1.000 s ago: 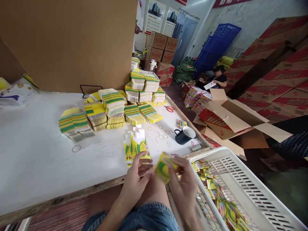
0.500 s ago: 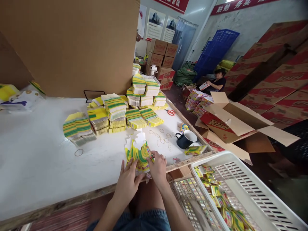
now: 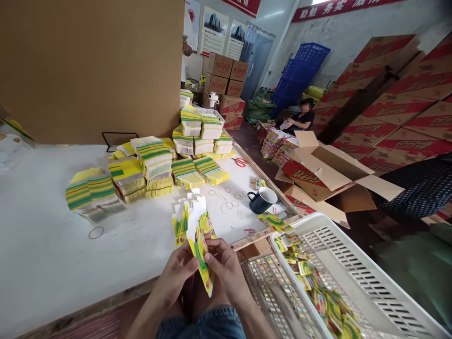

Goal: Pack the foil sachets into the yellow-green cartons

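Note:
Both hands hold one yellow-green folded carton (image 3: 199,249) above the table's front edge, tilted, with its white flap end pointing away from me. My left hand (image 3: 180,270) pinches its left side, thumb on top. On its right side, the fingers and thumb of my right hand (image 3: 223,264) are closed on it. Just beyond lie several more flat cartons (image 3: 180,223) with white flaps, fanned out on the white table (image 3: 141,240). The held carton partly covers them.
Bundled carton stacks (image 3: 153,160) stand at the table's back. Rubber bands (image 3: 229,204), red scissors (image 3: 240,162) and a dark mug (image 3: 261,201) lie to the right. A white basket (image 3: 325,221) holding small packets stands front right, near an open cardboard box (image 3: 318,174). A person (image 3: 302,117) sits farther back.
Both hands have lifted a carton from the fanned pile and drawn it closer to me, over the table edge. The camera view has shifted slightly to the right.

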`<move>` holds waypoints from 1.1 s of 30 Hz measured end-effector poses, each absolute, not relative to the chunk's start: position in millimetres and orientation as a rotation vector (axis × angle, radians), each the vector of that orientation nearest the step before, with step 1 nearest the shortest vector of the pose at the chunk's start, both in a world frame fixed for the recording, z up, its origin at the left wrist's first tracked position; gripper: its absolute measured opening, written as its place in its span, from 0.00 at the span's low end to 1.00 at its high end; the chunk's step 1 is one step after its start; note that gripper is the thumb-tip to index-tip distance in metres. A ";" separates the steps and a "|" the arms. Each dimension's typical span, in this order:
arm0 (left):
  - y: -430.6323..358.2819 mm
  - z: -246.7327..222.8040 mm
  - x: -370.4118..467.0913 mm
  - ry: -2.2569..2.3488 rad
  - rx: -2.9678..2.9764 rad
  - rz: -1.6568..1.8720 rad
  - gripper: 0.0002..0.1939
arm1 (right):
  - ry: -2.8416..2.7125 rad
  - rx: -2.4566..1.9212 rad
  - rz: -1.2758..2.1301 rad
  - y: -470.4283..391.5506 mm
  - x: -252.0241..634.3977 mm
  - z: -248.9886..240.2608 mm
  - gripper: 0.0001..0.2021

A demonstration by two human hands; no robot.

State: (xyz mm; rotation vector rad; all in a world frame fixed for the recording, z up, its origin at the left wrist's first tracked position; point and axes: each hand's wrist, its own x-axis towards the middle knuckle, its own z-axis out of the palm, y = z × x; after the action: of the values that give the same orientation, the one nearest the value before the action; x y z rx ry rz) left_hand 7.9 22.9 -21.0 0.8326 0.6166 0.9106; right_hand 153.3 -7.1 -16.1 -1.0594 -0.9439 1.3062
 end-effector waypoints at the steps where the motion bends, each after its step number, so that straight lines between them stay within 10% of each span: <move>1: 21.8 -22.3 8.4 0.630 0.827 0.921 0.27 | -0.960 -1.076 1.302 -8.0 153.9 -15.6 0.14; 33: 9.1 2.5 6.0 0.770 0.964 0.832 0.27 | -1.361 -1.262 1.059 -18.1 182.2 7.0 0.16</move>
State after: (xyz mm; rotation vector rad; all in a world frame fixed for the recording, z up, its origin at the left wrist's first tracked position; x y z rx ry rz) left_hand 6.0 9.1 2.5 0.9639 0.7702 0.8315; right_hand 182.2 -18.1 7.0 -1.2624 -1.3611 1.0591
